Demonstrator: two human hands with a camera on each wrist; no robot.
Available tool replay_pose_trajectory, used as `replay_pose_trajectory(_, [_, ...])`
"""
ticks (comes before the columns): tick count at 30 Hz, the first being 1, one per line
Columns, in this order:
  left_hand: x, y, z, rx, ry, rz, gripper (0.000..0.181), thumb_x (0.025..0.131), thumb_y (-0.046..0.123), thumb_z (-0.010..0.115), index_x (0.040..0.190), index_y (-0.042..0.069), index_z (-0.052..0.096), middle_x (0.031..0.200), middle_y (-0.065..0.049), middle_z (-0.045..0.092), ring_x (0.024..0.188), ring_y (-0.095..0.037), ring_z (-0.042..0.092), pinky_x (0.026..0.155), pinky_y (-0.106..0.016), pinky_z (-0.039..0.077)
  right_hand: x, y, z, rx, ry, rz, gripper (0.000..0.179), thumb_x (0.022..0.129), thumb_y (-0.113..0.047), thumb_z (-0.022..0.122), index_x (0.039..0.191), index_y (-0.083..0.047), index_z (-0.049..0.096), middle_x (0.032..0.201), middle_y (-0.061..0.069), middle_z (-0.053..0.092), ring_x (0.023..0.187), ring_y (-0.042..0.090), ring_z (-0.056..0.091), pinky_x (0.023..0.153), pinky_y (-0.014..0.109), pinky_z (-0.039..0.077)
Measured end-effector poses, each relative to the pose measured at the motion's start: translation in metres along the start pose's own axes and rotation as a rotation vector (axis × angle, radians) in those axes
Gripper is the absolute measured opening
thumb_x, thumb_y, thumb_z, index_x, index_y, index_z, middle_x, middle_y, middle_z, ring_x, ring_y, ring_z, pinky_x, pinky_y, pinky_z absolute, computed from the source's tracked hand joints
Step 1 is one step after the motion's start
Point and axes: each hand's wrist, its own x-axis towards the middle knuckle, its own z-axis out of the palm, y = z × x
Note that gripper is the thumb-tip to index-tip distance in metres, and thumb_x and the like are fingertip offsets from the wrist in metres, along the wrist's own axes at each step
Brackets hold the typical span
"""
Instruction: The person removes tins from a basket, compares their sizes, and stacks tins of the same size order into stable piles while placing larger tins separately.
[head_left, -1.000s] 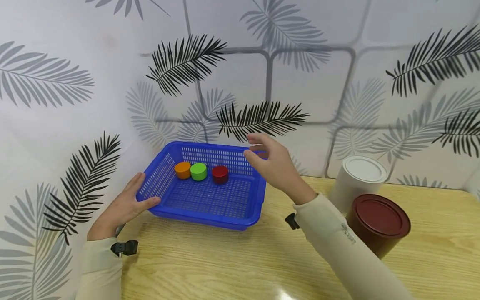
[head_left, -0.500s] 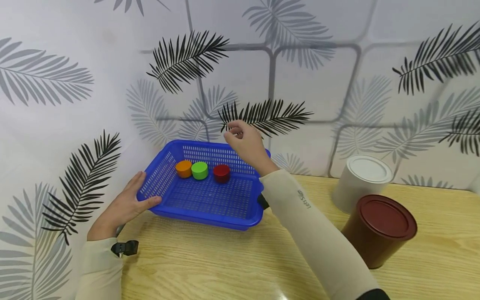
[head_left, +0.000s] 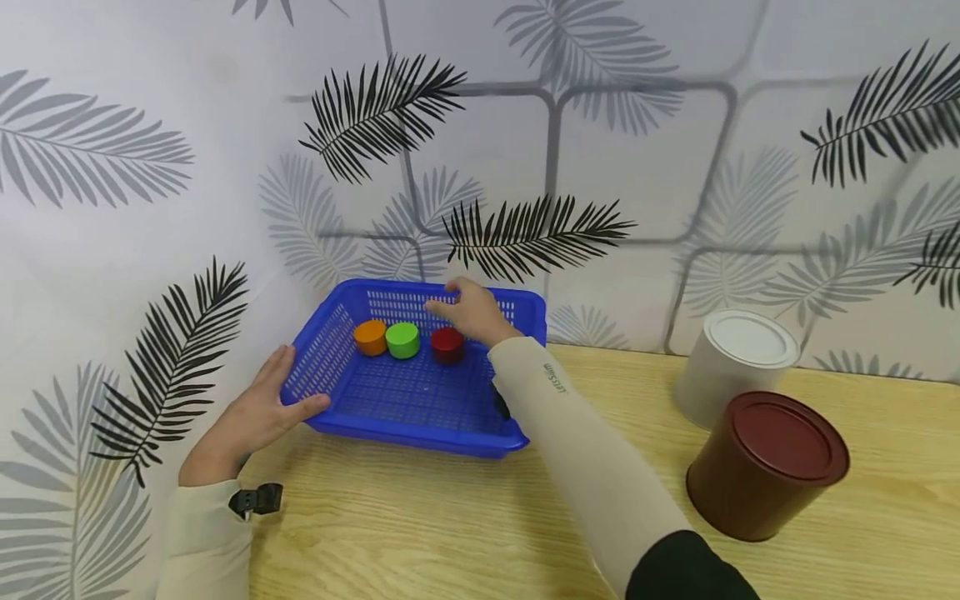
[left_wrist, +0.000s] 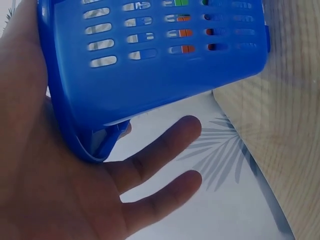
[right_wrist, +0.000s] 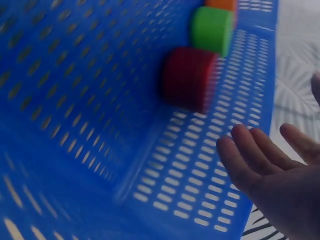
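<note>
In the head view, my left hand (head_left: 251,415) rests at the near left corner of a blue perforated basket (head_left: 420,435), thumb over its rim. The left wrist view shows straight fingers (left_wrist: 167,147) extending past the outer wall. My right hand (head_left: 474,312) is over the basket's back right part, near a dark red round block (head_left: 447,345). Its fingers are spread and loosely bent, with nothing between them. In the right wrist view, a gap separates the fingertips from the red block (right_wrist: 187,79). Green (head_left: 402,340) and orange (head_left: 371,337) round blocks lie to its left.
On the wooden table (head_left: 420,525), right of the basket, stand a white lidded can (head_left: 735,367) and a brown lidded can (head_left: 768,467). A leaf-patterned wall covering (head_left: 600,183) rises behind the basket.
My right hand has moved left and then down toward the red block, its fingers opening from a closer curl. The left hand stays at the basket's corner, and the blocks have not moved.
</note>
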Motion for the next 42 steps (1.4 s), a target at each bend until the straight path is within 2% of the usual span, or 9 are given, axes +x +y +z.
replay_pose_trajectory(5, [-0.001, 0.003, 0.001, 0.017, -0.004, -0.015, 0.113, 0.093, 0.062, 0.062, 0.161, 0.005, -0.008, 0.167, -0.02, -0.011, 0.149, -0.05, -0.001, 0.111, -0.072, 0.011, 0.011, 0.008, 0.012, -0.219, -0.158, 0.003, 0.076, 0.093, -0.037, 0.075, 0.151, -0.001, 0.043, 0.149, 0.015, 0.05, 0.138, 0.032, 0.044, 0.111, 0.043, 0.038])
replay_pose_trajectory(9, [0.001, 0.006, 0.002, -0.006, -0.015, -0.021, 0.114, 0.092, 0.063, 0.062, 0.161, 0.006, -0.009, 0.167, -0.019, -0.013, 0.149, -0.05, -0.001, 0.112, -0.071, 0.011, 0.012, 0.008, 0.015, -0.356, -0.186, -0.005, 0.079, 0.09, -0.033, 0.08, 0.15, 0.002, 0.044, 0.148, 0.017, 0.051, 0.139, 0.032, 0.044, 0.114, 0.042, 0.034])
replay_pose_trajectory(13, [0.003, 0.009, 0.001, -0.011, -0.022, -0.019, 0.114, 0.092, 0.062, 0.063, 0.161, 0.006, -0.009, 0.166, -0.02, -0.013, 0.149, -0.05, -0.001, 0.111, -0.071, 0.012, 0.01, 0.01, 0.015, -0.466, -0.203, -0.009, 0.058, 0.086, -0.037, 0.082, 0.127, -0.001, 0.063, 0.119, 0.012, 0.066, 0.111, 0.026, 0.061, 0.096, 0.037, 0.049])
replay_pose_trajectory(16, [0.003, 0.009, 0.002, -0.021, -0.023, -0.018, 0.114, 0.092, 0.061, 0.064, 0.161, 0.006, -0.009, 0.166, -0.02, -0.013, 0.149, -0.05, -0.002, 0.111, -0.071, 0.011, 0.01, 0.014, 0.017, -0.502, -0.238, 0.007, 0.042, 0.084, -0.035, 0.085, 0.107, -0.005, 0.066, 0.097, 0.006, 0.065, 0.087, 0.021, 0.06, 0.075, 0.032, 0.05])
replay_pose_trajectory(23, [-0.001, 0.006, 0.003, -0.031, -0.021, -0.023, 0.114, 0.092, 0.061, 0.064, 0.161, 0.008, -0.01, 0.167, -0.017, -0.014, 0.149, -0.049, -0.003, 0.111, -0.072, 0.009, 0.011, 0.012, 0.019, -0.461, -0.267, 0.023, 0.034, 0.084, -0.026, 0.084, 0.103, -0.005, 0.065, 0.093, 0.005, 0.063, 0.08, 0.019, 0.057, 0.069, 0.031, 0.048])
replay_pose_trajectory(27, [-0.002, 0.005, 0.001, -0.038, -0.023, -0.033, 0.114, 0.092, 0.062, 0.064, 0.161, 0.011, -0.012, 0.167, -0.015, -0.016, 0.149, -0.049, -0.005, 0.111, -0.073, 0.009, 0.01, 0.003, 0.017, -0.42, -0.223, -0.033, 0.031, 0.085, -0.027, 0.08, 0.101, -0.004, 0.065, 0.091, 0.006, 0.063, 0.078, 0.019, 0.057, 0.067, 0.03, 0.048])
replay_pose_trajectory(31, [-0.001, 0.004, 0.0, -0.039, -0.031, -0.037, 0.114, 0.092, 0.062, 0.063, 0.161, 0.011, -0.013, 0.167, -0.014, -0.017, 0.149, -0.048, -0.006, 0.11, -0.073, 0.008, 0.009, -0.003, 0.013, -0.358, -0.166, -0.076, 0.036, 0.085, -0.025, 0.077, 0.109, -0.003, 0.062, 0.097, 0.008, 0.062, 0.085, 0.021, 0.058, 0.07, 0.029, 0.049])
replay_pose_trajectory(35, [0.0, 0.005, 0.002, -0.027, -0.031, -0.032, 0.114, 0.092, 0.062, 0.063, 0.161, 0.009, -0.012, 0.167, -0.016, -0.015, 0.149, -0.048, -0.006, 0.11, -0.073, 0.008, 0.003, -0.004, 0.0, -0.242, -0.125, -0.081, 0.046, 0.086, -0.024, 0.076, 0.121, -0.002, 0.058, 0.106, 0.011, 0.062, 0.093, 0.023, 0.058, 0.074, 0.031, 0.05])
replay_pose_trajectory(42, [-0.001, 0.004, 0.002, -0.018, -0.029, -0.025, 0.114, 0.093, 0.062, 0.063, 0.16, 0.008, -0.012, 0.166, -0.018, -0.015, 0.148, -0.05, -0.005, 0.11, -0.074, 0.009, -0.013, -0.004, -0.028, -0.065, -0.054, -0.036, 0.044, 0.089, -0.026, 0.074, 0.124, -0.006, 0.055, 0.111, 0.011, 0.062, 0.092, 0.025, 0.06, 0.073, 0.035, 0.053])
